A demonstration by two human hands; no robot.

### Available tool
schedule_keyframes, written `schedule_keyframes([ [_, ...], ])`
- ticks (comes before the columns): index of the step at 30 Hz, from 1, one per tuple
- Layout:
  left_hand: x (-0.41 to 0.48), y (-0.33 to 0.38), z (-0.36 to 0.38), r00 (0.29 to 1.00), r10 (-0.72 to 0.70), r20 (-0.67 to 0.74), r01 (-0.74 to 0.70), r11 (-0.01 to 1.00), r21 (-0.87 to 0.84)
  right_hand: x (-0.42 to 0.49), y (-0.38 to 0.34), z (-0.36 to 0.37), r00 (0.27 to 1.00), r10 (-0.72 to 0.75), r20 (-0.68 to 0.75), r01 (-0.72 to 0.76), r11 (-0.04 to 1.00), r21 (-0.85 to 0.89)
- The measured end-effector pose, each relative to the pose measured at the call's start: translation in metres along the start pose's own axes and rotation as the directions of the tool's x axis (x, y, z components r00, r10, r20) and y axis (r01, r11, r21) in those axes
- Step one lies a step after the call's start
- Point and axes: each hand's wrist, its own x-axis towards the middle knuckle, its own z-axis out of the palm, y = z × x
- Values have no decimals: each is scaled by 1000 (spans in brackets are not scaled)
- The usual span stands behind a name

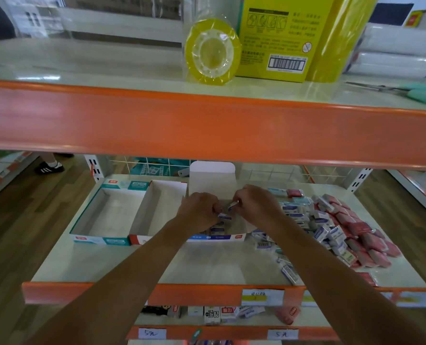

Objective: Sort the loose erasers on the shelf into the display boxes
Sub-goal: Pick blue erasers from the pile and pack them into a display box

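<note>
- Fingers (239,199) of the right hand (255,207) are curled in tight, pinching a small blue-and-white eraser (233,204) by its end.
- Left hand (198,211) is right alongside, fingers narrow too, pinching a second eraser (224,216); the two hands are almost knuckle to knuckle.
- Both erasers hang over the blue-fronted box (228,237), which sits in the middle of the shelf (207,267) with its white lid flap (212,180) standing upright behind.
- Down at the front of that box, a few packed erasers (217,229) lie side by side.
- Just left of it sits a red-fronted box (142,215), and left again a teal box (89,215), the three lined up wall to wall.
- Off to the right, a loose pile (329,229) is spread across the shelf: blue-and-white ones nearer the box, pink erasers (363,235) heaped farther out.
- Along the orange front lip, a paper price tag (263,297) is stuck on.
- Up on the top shelf (82,68), a yellow tape roll (212,52) leans beside a yellow carton (276,38), with green-handled scissors (423,93) at the far right.
</note>
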Motion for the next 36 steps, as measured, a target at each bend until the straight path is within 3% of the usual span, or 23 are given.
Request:
schedule_keyframes([
  [6,1,7,7,999,34,-36,-28,989,143,2,-4,-4,994,-104,39,109,981,-163],
  [12,5,7,14,998,48,-50,-43,995,90,3,-4,-6,986,-156,57,164,963,-216],
  [18,7,9,18,996,55,-76,-51,997,52,5,2,3,980,-197,35,200,964,-177],
  [24,8,10,23,991,79,-107,-72,995,68,3,9,5,990,-134,52,131,989,66],
  [30,7,12,24,986,93,-135,-86,995,55,-2,13,2,989,-110,94,95,984,153],
  [36,10,9,24,993,70,-92,-67,997,37,0,10,5,981,-166,98,165,986,20],
])
